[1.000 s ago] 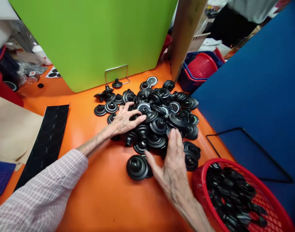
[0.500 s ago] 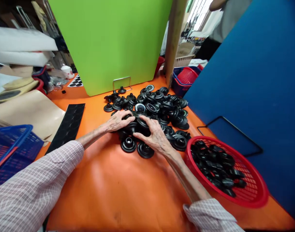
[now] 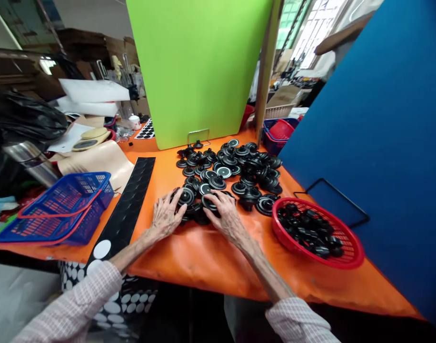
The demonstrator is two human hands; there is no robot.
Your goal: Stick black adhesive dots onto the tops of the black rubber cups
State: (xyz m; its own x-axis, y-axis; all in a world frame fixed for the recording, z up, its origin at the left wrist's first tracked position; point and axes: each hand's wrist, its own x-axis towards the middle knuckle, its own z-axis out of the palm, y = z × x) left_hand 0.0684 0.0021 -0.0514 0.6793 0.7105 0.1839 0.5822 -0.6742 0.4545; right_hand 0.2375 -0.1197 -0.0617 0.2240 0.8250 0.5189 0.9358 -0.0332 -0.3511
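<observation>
A heap of black round stepped discs (image 3: 252, 164) lies on the orange tabletop (image 3: 189, 252), some turned with a pale ring up. At the heap's near left edge, my left hand (image 3: 167, 213) rests with fingers spread against a disc. My right hand (image 3: 223, 209) lies over other discs close beside it, thumb and fingers apart. The fingertips of both hands touch the discs, and parts of the discs under them are hidden. Neither hand is lifting anything that I can see.
A red basket (image 3: 320, 259) of small black parts sits at the right. On the left are a blue basket (image 3: 85, 178) and a black strip (image 3: 127, 209). Green (image 3: 200, 62) and blue (image 3: 375, 124) boards stand upright. Part of a person's arm (image 3: 346, 35) shows behind.
The view has shifted, showing more of the left side and the table's front edge. Both hands have come nearer the front edge, with discs now gathered under them; the left hand's fingers are more spread.
</observation>
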